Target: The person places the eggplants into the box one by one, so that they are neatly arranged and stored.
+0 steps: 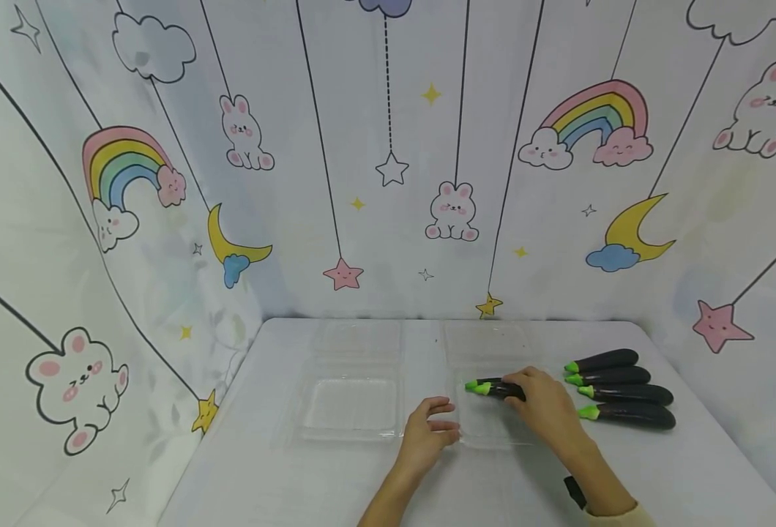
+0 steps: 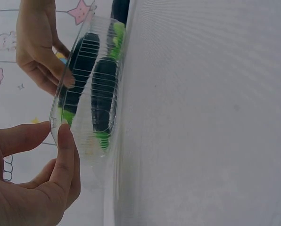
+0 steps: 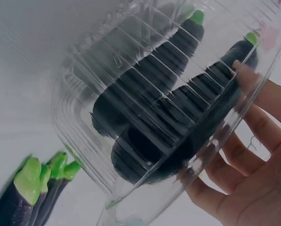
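Observation:
My right hand (image 1: 546,406) grips a dark eggplant (image 1: 503,390) with a green stem end, inside the right clear plastic box (image 1: 493,441). A second eggplant (image 2: 103,96) lies beside it in the box, seen through the ribbed wall in the left wrist view. With thumb and forefinger, my left hand (image 1: 425,432) pinches the near left rim of this box. In the right wrist view, the fingers (image 3: 260,125) of my right hand bend over the box's edge around the eggplant (image 3: 206,113).
Several eggplants (image 1: 625,393) lie in a row on the white table (image 1: 243,454), right of the box. Another clear box (image 1: 351,438) stands open to the left. A patterned cloth (image 1: 388,219) hangs behind. Near my right forearm lies a black object (image 1: 575,492), partly hidden.

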Action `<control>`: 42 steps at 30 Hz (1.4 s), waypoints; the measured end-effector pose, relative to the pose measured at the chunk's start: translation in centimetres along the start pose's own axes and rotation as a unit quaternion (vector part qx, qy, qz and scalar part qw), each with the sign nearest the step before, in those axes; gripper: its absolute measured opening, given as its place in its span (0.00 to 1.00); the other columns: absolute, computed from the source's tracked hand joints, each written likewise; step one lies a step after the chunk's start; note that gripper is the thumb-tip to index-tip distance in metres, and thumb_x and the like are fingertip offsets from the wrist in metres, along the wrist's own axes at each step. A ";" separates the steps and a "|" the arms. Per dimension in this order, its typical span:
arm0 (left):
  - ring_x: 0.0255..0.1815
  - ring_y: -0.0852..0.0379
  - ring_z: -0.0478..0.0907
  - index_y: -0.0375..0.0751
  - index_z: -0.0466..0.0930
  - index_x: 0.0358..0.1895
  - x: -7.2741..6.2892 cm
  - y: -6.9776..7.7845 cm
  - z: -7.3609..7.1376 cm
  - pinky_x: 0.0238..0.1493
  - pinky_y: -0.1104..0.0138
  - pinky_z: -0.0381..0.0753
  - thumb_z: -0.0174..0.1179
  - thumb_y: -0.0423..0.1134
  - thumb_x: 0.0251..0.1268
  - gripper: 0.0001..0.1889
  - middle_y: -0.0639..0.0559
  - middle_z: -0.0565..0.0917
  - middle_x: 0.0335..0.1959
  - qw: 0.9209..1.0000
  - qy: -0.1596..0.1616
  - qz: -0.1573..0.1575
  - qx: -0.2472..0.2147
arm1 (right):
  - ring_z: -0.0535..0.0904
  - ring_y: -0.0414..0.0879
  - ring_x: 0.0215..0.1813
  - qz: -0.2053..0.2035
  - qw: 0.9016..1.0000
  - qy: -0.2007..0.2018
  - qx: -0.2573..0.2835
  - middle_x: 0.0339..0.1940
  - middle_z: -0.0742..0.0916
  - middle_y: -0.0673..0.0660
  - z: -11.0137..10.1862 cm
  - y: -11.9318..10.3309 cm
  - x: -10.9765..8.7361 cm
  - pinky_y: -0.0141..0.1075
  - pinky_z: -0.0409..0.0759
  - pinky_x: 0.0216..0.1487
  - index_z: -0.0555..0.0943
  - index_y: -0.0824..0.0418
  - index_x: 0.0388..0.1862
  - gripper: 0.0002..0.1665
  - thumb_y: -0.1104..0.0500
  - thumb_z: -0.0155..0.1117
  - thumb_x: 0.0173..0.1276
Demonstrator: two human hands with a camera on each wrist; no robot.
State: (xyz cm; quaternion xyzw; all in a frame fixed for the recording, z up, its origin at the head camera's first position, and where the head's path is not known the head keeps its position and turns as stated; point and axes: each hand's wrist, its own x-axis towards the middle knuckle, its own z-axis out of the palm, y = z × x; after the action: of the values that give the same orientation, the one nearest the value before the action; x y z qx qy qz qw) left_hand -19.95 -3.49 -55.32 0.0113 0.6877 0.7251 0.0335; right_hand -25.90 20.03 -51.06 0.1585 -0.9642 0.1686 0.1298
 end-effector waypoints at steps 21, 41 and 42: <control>0.47 0.50 0.86 0.30 0.75 0.65 -0.2 0.2 0.2 0.40 0.66 0.87 0.67 0.18 0.58 0.29 0.38 0.82 0.60 1.000 0.003 0.000 -0.004 | 0.85 0.58 0.45 0.007 1.000 -0.029 -0.006 0.43 0.87 0.60 1.8 0.3 0.0 0.55 0.84 0.43 0.90 0.61 0.49 0.20 0.62 0.83 0.56; 0.46 0.51 0.86 0.30 0.74 0.65 0.1 0.0 0.1 0.39 0.66 0.87 0.68 0.18 0.57 0.30 0.37 0.82 0.59 1.000 0.002 0.005 -0.007 | 0.82 0.63 0.50 -0.008 0.999 -0.032 -0.033 0.46 0.89 0.61 3.4 0.4 0.4 0.60 0.81 0.52 0.91 0.58 0.44 0.19 0.61 0.85 0.52; 0.46 0.51 0.86 0.30 0.74 0.65 0.1 0.0 0.1 0.39 0.66 0.87 0.67 0.18 0.57 0.30 0.37 0.82 0.59 1.000 0.002 0.004 -0.007 | 0.82 0.63 0.51 -0.005 0.999 -0.035 -0.033 0.46 0.89 0.61 3.5 0.4 0.3 0.60 0.81 0.52 0.91 0.58 0.44 0.18 0.61 0.85 0.53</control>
State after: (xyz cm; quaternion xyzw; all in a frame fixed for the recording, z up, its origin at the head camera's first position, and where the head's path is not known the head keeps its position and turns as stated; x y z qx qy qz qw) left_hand -20.06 -3.41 -55.31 0.0126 0.6829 0.7298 0.0298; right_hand -27.04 18.99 -54.23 0.1647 -0.9723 0.1307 0.1021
